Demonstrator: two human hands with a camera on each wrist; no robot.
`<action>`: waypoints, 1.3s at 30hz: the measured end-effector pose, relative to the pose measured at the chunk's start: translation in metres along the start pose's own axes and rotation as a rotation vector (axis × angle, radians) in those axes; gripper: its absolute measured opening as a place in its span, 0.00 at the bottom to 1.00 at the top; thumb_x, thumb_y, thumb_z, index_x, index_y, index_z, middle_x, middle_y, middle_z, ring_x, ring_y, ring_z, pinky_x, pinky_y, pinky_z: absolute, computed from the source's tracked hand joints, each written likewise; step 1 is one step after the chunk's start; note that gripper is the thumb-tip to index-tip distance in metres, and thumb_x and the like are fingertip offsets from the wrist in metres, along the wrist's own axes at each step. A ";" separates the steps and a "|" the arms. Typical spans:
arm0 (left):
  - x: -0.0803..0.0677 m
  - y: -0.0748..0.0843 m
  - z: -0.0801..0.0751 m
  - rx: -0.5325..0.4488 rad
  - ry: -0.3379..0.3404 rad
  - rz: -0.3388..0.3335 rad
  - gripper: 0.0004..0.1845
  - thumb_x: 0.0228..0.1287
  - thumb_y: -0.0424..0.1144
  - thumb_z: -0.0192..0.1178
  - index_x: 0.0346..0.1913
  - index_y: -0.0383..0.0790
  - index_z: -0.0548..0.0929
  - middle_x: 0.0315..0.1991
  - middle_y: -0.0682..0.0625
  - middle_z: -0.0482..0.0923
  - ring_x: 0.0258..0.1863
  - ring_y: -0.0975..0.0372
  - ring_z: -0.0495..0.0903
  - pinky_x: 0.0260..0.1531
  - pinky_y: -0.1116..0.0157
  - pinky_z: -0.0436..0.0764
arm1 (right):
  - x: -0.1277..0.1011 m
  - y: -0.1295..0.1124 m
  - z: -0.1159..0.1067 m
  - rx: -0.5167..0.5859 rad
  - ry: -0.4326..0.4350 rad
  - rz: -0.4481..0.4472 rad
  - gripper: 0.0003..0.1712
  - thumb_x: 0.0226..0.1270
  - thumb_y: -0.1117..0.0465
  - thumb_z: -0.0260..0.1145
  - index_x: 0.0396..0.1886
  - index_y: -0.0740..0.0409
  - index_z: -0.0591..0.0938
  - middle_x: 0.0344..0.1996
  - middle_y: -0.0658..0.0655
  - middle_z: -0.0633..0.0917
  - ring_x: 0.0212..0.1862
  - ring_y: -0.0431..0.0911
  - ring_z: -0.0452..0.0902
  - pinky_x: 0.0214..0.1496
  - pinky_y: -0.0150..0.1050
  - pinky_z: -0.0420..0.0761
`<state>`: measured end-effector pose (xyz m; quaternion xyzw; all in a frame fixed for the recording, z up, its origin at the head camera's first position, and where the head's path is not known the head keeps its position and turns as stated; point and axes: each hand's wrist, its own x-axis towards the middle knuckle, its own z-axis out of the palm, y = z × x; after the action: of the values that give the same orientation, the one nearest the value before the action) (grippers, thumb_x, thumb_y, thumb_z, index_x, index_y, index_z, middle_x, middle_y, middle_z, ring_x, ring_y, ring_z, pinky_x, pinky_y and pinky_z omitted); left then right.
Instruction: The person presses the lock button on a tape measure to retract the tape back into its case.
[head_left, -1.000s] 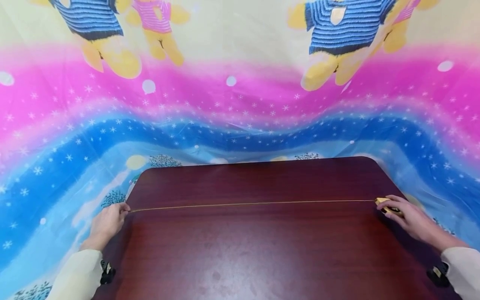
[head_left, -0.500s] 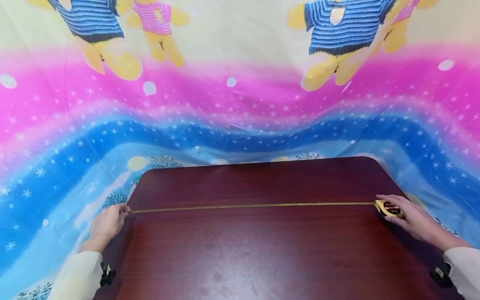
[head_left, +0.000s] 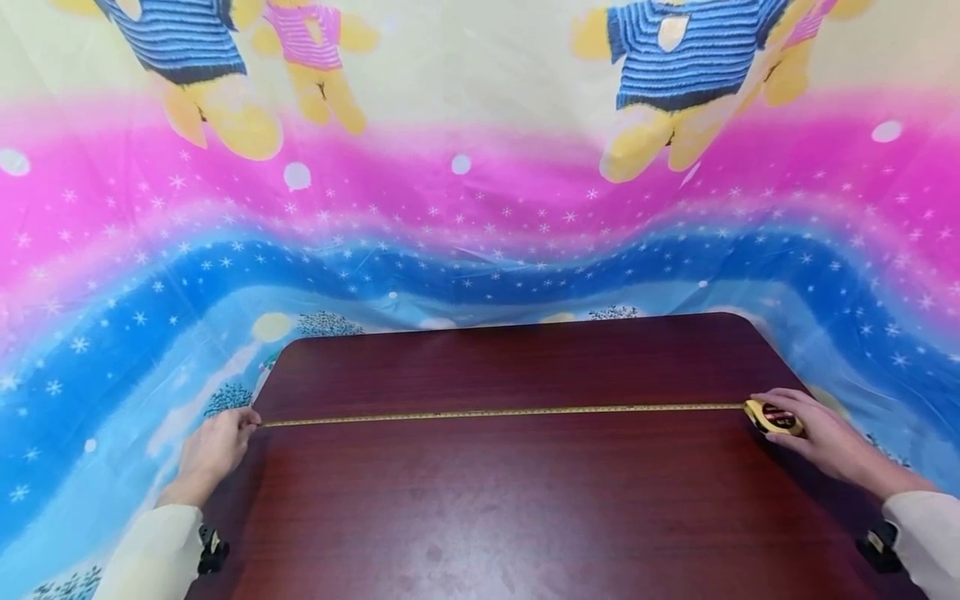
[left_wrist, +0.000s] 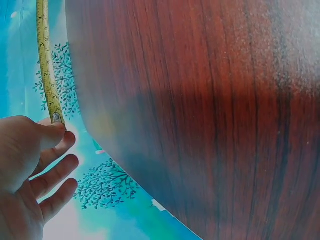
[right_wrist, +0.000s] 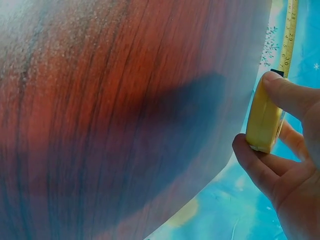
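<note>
A dark red-brown wooden table [head_left: 510,500] fills the near field, its grain running crosswise in the wrist views. At its left edge the left hand [head_left: 213,450], in a pale sleeve [head_left: 153,554], pinches the metal end hook of a yellow tape blade [head_left: 502,412] between thumb and fingertips [left_wrist: 57,131]; the remaining fingers lie loosely curled beside the table edge. The printed numerals on the blade are legible in the left wrist view, where the blade [left_wrist: 46,60] runs off just past the table edge.

At the right edge of the table the right hand [head_left: 821,437] grips the yellow tape measure case [head_left: 772,417], thumb [right_wrist: 292,95] on top and fingers curled beneath it. In the right wrist view the case [right_wrist: 264,120] sits just beside the table edge, with the blade leaving it upward.

The blade lies flat across the full width of the table, from left edge to right edge, roughly midway between the near and far edges.

Beyond the far edge hangs a patterned sheet [head_left: 480,217] banded in blue, pink and cream, scattered with white stars; cartoon bears in striped jumpers [head_left: 678,75] appear along its upper part.
</note>
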<state>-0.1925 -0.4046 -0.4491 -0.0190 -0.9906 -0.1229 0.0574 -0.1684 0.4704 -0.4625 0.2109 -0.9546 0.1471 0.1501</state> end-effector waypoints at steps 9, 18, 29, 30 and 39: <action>0.002 0.002 0.003 0.007 0.008 0.005 0.10 0.73 0.30 0.54 0.47 0.35 0.86 0.40 0.36 0.85 0.29 0.54 0.80 0.21 0.59 0.73 | 0.003 -0.002 0.002 -0.029 -0.055 0.045 0.33 0.57 0.61 0.78 0.63 0.61 0.79 0.57 0.66 0.79 0.52 0.40 0.71 0.43 0.17 0.62; -0.002 0.003 0.005 0.007 0.006 -0.003 0.10 0.73 0.30 0.54 0.47 0.35 0.85 0.40 0.36 0.85 0.27 0.57 0.78 0.19 0.62 0.71 | 0.004 -0.001 0.008 -0.015 -0.029 0.005 0.33 0.53 0.62 0.80 0.60 0.59 0.80 0.55 0.64 0.81 0.54 0.20 0.60 0.44 0.18 0.61; 0.001 0.003 -0.002 0.008 0.000 0.009 0.10 0.74 0.30 0.54 0.47 0.33 0.85 0.40 0.36 0.85 0.26 0.57 0.78 0.20 0.63 0.71 | 0.012 -0.010 0.007 0.004 -0.028 -0.003 0.33 0.53 0.62 0.80 0.60 0.59 0.80 0.55 0.64 0.81 0.54 0.19 0.59 0.45 0.17 0.61; 0.001 0.003 -0.003 0.009 0.000 0.013 0.10 0.73 0.30 0.54 0.47 0.33 0.85 0.39 0.36 0.85 0.26 0.58 0.78 0.20 0.63 0.71 | 0.011 -0.011 0.007 0.002 -0.030 0.001 0.33 0.53 0.62 0.80 0.60 0.58 0.80 0.56 0.64 0.80 0.54 0.20 0.60 0.45 0.17 0.61; 0.001 0.011 -0.004 0.009 0.003 0.021 0.10 0.73 0.31 0.54 0.49 0.34 0.85 0.39 0.38 0.86 0.27 0.55 0.79 0.21 0.61 0.73 | 0.008 -0.012 0.004 -0.013 -0.047 0.038 0.34 0.53 0.60 0.80 0.60 0.57 0.80 0.56 0.63 0.80 0.53 0.22 0.62 0.43 0.18 0.63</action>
<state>-0.1927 -0.3952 -0.4427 -0.0289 -0.9908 -0.1179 0.0604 -0.1708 0.4558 -0.4604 0.1952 -0.9626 0.1389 0.1264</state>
